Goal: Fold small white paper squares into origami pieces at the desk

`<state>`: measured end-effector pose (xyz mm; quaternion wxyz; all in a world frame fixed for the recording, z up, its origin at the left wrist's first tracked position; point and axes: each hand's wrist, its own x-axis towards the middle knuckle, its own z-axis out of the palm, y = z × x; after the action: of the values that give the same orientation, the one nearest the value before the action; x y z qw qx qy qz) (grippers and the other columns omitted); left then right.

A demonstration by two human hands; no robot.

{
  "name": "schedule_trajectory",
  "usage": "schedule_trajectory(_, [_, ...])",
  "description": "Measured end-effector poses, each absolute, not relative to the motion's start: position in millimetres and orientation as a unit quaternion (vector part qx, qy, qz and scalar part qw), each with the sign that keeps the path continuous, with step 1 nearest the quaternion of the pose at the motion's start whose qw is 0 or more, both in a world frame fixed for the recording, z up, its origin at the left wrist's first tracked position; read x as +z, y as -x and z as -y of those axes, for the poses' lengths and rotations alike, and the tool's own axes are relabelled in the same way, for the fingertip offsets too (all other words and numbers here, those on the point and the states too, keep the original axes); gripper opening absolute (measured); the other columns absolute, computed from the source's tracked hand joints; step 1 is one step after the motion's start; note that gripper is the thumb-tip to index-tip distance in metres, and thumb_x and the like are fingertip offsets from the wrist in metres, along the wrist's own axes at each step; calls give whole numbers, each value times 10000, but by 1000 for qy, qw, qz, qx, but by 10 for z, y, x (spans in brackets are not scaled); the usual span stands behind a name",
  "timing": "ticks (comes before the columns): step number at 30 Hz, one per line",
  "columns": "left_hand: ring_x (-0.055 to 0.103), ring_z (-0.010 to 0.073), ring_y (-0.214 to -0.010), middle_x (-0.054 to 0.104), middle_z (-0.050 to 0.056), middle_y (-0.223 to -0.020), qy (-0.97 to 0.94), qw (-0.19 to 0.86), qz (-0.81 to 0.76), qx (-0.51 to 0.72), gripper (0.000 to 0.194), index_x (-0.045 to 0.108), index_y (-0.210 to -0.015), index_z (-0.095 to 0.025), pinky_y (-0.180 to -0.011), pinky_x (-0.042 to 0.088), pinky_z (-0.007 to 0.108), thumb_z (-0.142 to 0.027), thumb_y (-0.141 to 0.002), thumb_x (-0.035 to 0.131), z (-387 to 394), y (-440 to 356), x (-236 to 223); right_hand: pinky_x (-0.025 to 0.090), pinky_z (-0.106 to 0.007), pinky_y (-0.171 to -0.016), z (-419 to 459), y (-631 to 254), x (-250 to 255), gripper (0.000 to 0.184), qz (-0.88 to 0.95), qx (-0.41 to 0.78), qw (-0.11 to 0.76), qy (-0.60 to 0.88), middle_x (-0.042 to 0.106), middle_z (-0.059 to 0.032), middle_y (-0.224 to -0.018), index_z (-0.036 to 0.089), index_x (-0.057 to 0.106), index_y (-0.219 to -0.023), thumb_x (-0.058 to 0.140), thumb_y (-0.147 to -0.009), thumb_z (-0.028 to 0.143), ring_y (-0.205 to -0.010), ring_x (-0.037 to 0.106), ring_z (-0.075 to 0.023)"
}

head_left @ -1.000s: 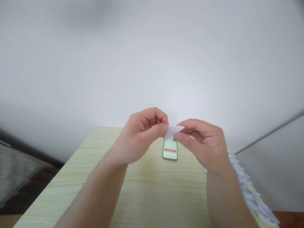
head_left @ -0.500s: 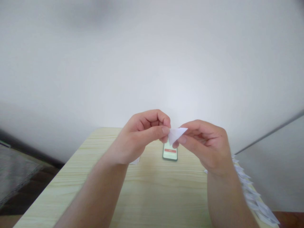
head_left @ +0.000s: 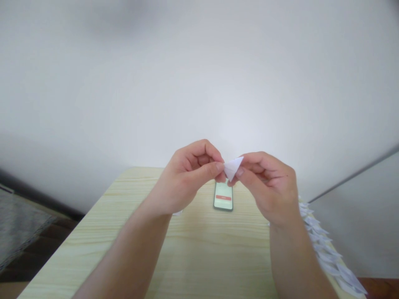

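Note:
A small folded piece of white paper (head_left: 232, 167), triangular in shape, is held up between my two hands above the table. My left hand (head_left: 195, 172) pinches its left corner between thumb and fingers. On the other side, my right hand (head_left: 269, 180) grips its right part, with the thumb on the near face. Below and behind the paper lies a phone (head_left: 223, 198) with a lit screen and a red bar; its top is hidden by my hands. Another bit of white paper (head_left: 178, 213) shows partly from behind my left wrist.
Many folded white paper pieces (head_left: 327, 249) lie in rows along the right edge of the wooden table (head_left: 215, 253), partly hidden by my right forearm. A white wall (head_left: 199, 83) rises behind the table.
Both hands have risen slightly with the folded paper. The paper has tilted, its right tip now pointing more upward.

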<state>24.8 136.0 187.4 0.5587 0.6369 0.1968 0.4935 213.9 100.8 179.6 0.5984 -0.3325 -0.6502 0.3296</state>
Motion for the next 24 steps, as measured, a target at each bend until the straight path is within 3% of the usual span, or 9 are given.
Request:
schedule_trajectory(10, [684, 122, -750, 700, 6, -790, -652, 533, -175, 510, 87, 669, -1000, -187, -719, 564, 254, -122, -948, 640, -1348, -273, 1858, 589, -337, -685, -1027, -2112, 1799, 99, 641, 335, 606, 332, 759, -5, -805, 223, 718, -995, 680, -930, 159, -742, 734, -186])
schedule_trajectory(24, [695, 127, -759, 686, 9, -813, -649, 533, -147, 523, 114, 714, -955, -180, -715, 578, 264, -87, -927, 653, -1367, -289, 1854, 625, -326, -669, -1016, -2119, 1853, 197, 633, 358, 602, 330, 758, 15, -780, 251, 741, -1041, 676, -908, 121, -694, 738, -164])
